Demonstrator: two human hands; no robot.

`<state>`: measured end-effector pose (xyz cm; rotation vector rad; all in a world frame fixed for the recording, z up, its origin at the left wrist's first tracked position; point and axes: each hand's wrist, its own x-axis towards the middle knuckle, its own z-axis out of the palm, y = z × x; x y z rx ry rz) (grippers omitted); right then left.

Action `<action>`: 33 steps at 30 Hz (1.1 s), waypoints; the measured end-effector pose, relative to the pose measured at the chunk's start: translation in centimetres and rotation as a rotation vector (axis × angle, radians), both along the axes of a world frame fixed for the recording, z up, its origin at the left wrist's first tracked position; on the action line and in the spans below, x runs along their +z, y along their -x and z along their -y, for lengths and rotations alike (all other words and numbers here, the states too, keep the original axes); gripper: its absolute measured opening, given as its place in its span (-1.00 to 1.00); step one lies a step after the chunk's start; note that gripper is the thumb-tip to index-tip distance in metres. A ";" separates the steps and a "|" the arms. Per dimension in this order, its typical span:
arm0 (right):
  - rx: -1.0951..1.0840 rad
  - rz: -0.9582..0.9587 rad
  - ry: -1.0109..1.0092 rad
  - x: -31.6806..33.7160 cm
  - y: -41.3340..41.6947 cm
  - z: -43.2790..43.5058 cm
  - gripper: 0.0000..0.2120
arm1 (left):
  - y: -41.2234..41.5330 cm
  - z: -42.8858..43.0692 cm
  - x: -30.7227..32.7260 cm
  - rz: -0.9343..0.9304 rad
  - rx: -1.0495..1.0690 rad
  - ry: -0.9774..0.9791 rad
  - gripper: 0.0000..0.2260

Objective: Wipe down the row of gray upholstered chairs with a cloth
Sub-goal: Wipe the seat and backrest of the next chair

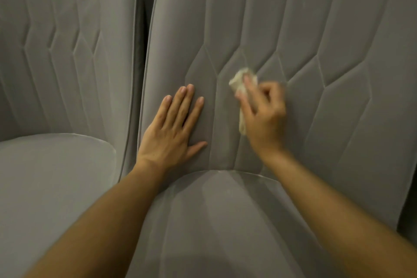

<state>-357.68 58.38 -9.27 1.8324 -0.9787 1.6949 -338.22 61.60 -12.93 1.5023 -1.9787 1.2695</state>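
Wiping the lower backrest of the right chair, your right hand had its fingers curled, pinching the pale cloth against the fabric where the stitched seams met. Your left hand lay flat just beside it, fingers straight and slightly spread, bracing the backrest. I judged you mid-chair: its seat and the left chair showed no sign of wiping either way.

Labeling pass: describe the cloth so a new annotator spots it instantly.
Find the gray chair backrest filling the right of the view. Low on it, above the seat, the right hand grips a small crumpled cloth against the fabric. It is the only pale cream thing; the left hand beside it lies flat, empty.
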 end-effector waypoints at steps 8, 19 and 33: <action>-0.200 -0.250 -0.141 -8.6 -2.1 -0.5 -0.68 | -0.1 -0.1 0.1 0.025 -0.007 0.009 -0.21; -0.129 -0.103 -0.040 -4.5 -2.3 0.0 -0.73 | 0.0 -0.1 -0.2 0.010 -0.017 0.006 -0.22; -0.051 -0.116 -0.060 -3.6 -0.5 0.1 -0.75 | -0.1 0.0 -0.2 0.018 -0.026 0.024 -0.22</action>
